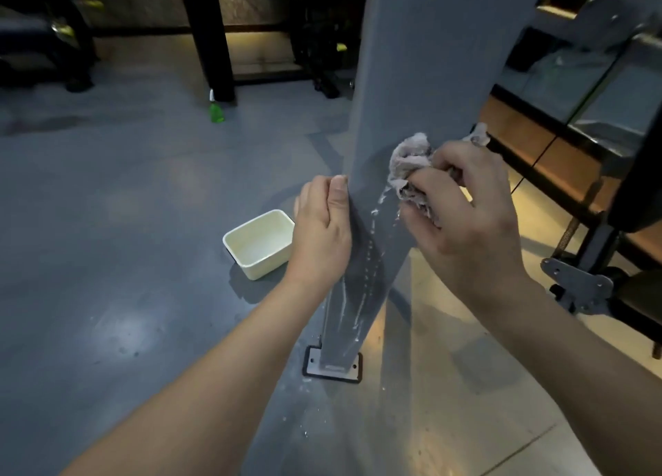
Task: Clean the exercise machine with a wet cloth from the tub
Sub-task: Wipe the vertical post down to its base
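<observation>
The right hand (465, 221) has its fingers curled tight round a wadded, wet cloth (408, 156) and presses the wad against the broad front face of the exercise machine's grey upright post (430, 63). The left hand (322, 232) holds the post's left edge at about the same height, thumb laid along the corner; its fingers go behind the metal and are hidden, so how far they wrap cannot be told. The post's long axis runs from the top of the view down to a bolted base plate (353, 370) on the floor (125, 224), and wet streaks (372, 260) run down the face below the cloth. What the next stroke turns on is this: the cloth sits on the right half of the face, with much dry-looking surface above it and the streaked stretch below, so the wipe most likely follows the post lengthwise, up or down, while the left hand steadies. The right hand is the one on the work; the left is nearer the tub (267, 266), which stands on the floor just left of the post, below and behind the left wrist, should the cloth need wetting. A green bottle (216, 111) stands well beyond it
</observation>
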Demonstrator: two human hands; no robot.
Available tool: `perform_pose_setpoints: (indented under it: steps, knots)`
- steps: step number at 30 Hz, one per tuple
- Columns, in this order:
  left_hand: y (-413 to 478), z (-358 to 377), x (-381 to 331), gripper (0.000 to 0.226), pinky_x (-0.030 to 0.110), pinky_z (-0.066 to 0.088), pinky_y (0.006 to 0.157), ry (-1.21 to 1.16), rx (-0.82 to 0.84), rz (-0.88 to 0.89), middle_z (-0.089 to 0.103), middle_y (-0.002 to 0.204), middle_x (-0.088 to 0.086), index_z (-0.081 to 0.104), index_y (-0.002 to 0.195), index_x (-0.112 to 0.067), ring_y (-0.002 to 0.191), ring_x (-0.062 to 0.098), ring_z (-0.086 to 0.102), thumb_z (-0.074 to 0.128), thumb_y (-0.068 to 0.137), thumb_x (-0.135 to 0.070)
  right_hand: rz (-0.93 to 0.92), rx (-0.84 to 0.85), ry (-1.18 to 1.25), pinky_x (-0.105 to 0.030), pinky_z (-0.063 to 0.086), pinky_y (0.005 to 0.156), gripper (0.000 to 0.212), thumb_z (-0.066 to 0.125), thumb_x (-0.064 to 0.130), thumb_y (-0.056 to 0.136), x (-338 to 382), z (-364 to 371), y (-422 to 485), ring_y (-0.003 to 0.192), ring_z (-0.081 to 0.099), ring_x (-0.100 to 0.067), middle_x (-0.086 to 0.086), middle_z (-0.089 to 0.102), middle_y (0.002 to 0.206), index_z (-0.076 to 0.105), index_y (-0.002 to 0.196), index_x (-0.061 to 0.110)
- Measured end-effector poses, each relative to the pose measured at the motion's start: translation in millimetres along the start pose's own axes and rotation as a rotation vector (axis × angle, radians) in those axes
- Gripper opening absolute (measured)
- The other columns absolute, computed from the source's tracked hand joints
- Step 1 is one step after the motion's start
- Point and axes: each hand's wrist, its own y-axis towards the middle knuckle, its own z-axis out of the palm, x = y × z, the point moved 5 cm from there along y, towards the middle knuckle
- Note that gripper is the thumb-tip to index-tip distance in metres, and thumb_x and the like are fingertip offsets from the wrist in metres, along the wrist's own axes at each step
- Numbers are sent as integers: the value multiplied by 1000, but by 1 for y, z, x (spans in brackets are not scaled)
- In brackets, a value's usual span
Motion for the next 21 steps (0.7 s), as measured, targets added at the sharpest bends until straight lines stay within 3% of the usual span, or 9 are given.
perform_pose_setpoints:
  steps: [3, 5, 7, 9, 12, 14, 17, 21]
  knots:
    - [1, 1, 1, 21, 33, 39, 88, -29, -123, 140, 48, 93, -12, 44, 95, -29, 98, 20, 49, 34, 110, -38, -16, -6, -4, -30, 39, 91, 9, 66, 1, 94, -3, 5, -5, 96, 56, -38, -24, 61, 110, 69, 101, -3]
    - [5, 1, 1, 17, 26, 39, 84, -116, -164, 145, 55, 97, -5, 47, 101, -25, 95, 17, 52, 37, 110, -36, -21, -35, 21, -29, 39, 96, 13, 65, 0, 95, -4, 4, -7, 99, 57, -38, -23, 61, 112, 67, 107, -3]
    - [13, 2, -3, 20, 25, 40, 82, -211, -186, 92, 59, 99, 1, 48, 103, -20, 94, 18, 54, 37, 110, -35, 2, -44, 52, -22, 34, 103, 31, 65, -1, 94, -5, 2, -8, 103, 55, -35, -21, 60, 115, 61, 125, -1]
    - [23, 6, -5, 23, 33, 42, 90, -314, -201, 13, 59, 105, 4, 47, 106, -17, 102, 21, 54, 36, 110, -36, -3, -31, 16, -24, 34, 106, 46, 64, -2, 93, -4, 3, -7, 104, 54, -35, -21, 60, 116, 55, 138, -1]
    - [35, 14, -7, 18, 48, 37, 106, -377, -259, -62, 54, 114, 2, 44, 102, -21, 117, 27, 46, 38, 105, -38, -40, -62, -23, -39, 40, 106, 41, 62, -4, 93, -1, 3, -5, 98, 57, -38, -21, 61, 109, 60, 135, -4]
    - [35, 17, -5, 13, 53, 38, 106, -430, -296, -69, 53, 111, -1, 43, 96, -27, 118, 30, 46, 42, 95, -39, -46, -96, -21, -41, 40, 109, 35, 63, -3, 94, 0, 2, -3, 94, 57, -36, -20, 61, 105, 64, 129, -4]
    - [35, 19, -1, 10, 55, 39, 105, -492, -293, -112, 57, 109, 2, 41, 91, -31, 119, 33, 48, 43, 88, -41, -26, -145, -29, -47, 46, 100, 27, 62, -3, 94, 3, 11, -8, 92, 57, -35, -19, 62, 104, 68, 120, -4]
    - [35, 20, -2, 7, 53, 41, 103, -527, -296, -99, 55, 101, 1, 45, 89, -29, 113, 34, 51, 44, 88, -36, -89, 5, -50, -43, 50, 82, 24, 57, -3, 99, 15, 40, -42, 90, 57, -36, -17, 64, 105, 69, 120, -5]
